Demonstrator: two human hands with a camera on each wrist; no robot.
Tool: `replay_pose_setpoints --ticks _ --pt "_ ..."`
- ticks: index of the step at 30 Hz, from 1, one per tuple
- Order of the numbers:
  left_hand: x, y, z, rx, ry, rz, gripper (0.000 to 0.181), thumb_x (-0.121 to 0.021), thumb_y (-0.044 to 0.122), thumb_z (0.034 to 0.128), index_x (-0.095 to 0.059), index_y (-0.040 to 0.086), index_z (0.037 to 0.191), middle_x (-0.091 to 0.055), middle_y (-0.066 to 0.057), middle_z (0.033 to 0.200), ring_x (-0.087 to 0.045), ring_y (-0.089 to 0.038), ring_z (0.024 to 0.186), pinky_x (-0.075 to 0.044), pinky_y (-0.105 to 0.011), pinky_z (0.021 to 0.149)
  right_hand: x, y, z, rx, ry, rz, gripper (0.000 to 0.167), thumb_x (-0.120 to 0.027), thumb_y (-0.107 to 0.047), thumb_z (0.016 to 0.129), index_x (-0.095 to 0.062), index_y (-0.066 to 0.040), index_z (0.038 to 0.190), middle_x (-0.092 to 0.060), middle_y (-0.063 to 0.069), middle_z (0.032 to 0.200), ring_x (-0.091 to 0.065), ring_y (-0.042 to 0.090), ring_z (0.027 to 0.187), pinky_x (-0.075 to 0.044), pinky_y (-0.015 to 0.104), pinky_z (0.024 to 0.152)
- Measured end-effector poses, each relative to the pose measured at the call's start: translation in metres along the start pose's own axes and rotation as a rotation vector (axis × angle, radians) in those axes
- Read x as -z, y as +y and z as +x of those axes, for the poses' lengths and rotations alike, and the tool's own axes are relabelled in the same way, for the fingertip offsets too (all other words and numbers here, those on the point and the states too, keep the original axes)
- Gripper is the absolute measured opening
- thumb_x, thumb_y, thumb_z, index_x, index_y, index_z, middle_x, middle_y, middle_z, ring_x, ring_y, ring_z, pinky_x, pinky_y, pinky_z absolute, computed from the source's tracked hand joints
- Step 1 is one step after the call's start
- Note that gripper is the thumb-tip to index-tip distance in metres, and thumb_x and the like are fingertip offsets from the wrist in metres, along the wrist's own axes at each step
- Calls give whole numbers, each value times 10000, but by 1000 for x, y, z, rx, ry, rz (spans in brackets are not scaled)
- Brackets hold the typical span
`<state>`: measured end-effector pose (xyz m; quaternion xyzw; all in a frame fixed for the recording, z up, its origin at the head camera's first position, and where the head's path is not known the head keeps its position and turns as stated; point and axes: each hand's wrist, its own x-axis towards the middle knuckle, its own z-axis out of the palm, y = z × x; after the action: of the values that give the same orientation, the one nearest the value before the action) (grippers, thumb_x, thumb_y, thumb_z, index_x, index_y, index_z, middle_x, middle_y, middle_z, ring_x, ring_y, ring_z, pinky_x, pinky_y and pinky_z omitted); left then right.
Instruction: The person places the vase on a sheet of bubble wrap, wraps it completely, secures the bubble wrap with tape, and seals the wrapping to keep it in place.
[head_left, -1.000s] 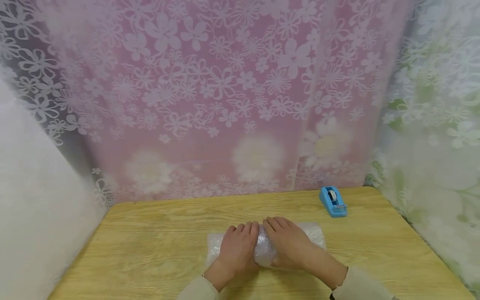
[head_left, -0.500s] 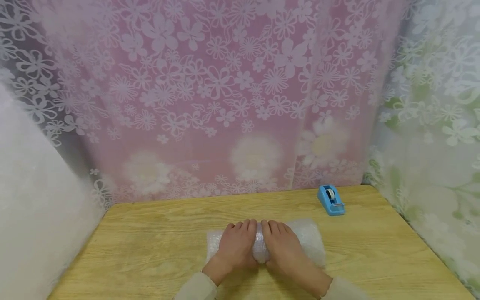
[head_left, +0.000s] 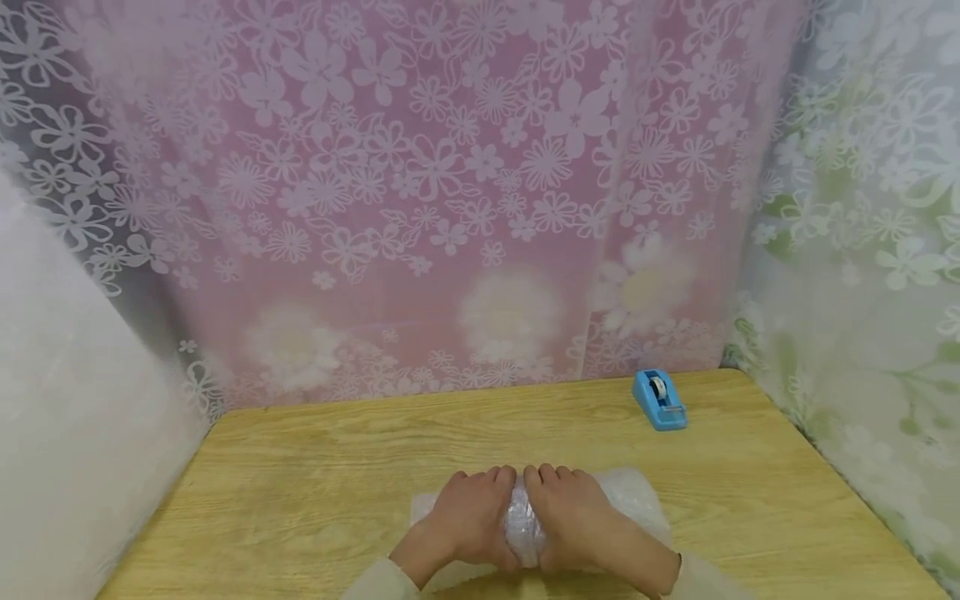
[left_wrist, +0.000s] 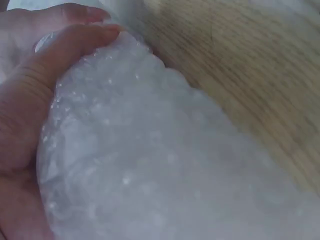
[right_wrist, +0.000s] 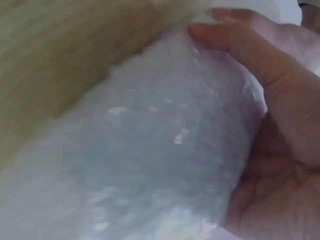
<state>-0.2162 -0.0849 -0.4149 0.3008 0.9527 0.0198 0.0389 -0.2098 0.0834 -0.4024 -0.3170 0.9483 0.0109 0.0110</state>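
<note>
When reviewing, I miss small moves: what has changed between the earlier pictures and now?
The bubble-wrap roll has been drawn nearer, lower in the head view, with the left hand and right hand gripping it. Neither hand let go. The blue tape dispenser stayed put on the table.

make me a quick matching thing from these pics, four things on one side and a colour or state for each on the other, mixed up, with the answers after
Column one
1. dispenser
2. bubble wrap
3. table
4. backdrop

Column two
A. pink with white flowers
B. gripped by the left hand and the right hand
C. yellowish, with wood grain
D. blue, with a roll of tape in it

Right pairs
1-D
2-B
3-C
4-A
</note>
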Motion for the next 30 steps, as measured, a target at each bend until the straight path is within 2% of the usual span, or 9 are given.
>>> replay_pose_setpoints --ticks 5,8,10,15,17,24,30 --pt "4 -5 3 -4 -64 -106 846 -802 603 573 -479 125 1192 -570 76 968 -570 -82 801 -474 -360 704 15 6 11 7 -194 39 752 -837 -516 575 -479 -69 1062 -495 48 879 -524 199 765 -489 367 676" --pt "5 -8 5 16 -63 -105 923 -791 642 559 -461 119 1244 -589 47 1013 -592 -121 843 -483 -382 742 20 9 21 -3 -277 83 765 -877 -473 551 -477 -86 1075 -504 37 896 -537 191 791 -493 369 712" --pt "5 -9 5 10 -35 -71 959 -782 660 556 -450 125 1279 -585 34 1067 -584 -138 913 -476 -387 788 23 11 26 -18 -325 119 778 -888 -440 540 -475 -86 1096 -510 32 904 -540 182 797 -495 364 728" --pt "0 -13 4 -85 90 63 944 -720 680 614 -440 108 1311 -559 21 1158 -540 -140 1028 -466 -355 844 27 15 37 -79 -432 203 808 -874 -377 552 -460 -77 1179 -528 23 944 -545 157 823 -492 350 775" --pt "-3 -15 3 -106 129 99 929 -699 690 629 -447 100 1301 -564 15 1155 -549 -138 1020 -474 -340 829 28 16 41 -92 -462 226 808 -874 -352 557 -458 -83 1195 -537 22 957 -550 156 840 -489 351 781" --pt "-9 -17 2 -142 245 181 942 -661 764 624 -463 98 1261 -590 2 1129 -568 -138 1008 -476 -314 816 32 20 56 -118 -582 257 856 -881 -326 574 -445 -91 1273 -545 -7 1039 -539 132 958 -461 346 874" --pt "-8 -15 4 -118 336 296 964 -657 823 532 -492 103 1151 -597 15 992 -576 -138 896 -466 -295 744 35 27 66 -120 -628 268 729 -882 -354 576 -522 -108 1161 -547 -32 995 -525 128 926 -451 341 875"
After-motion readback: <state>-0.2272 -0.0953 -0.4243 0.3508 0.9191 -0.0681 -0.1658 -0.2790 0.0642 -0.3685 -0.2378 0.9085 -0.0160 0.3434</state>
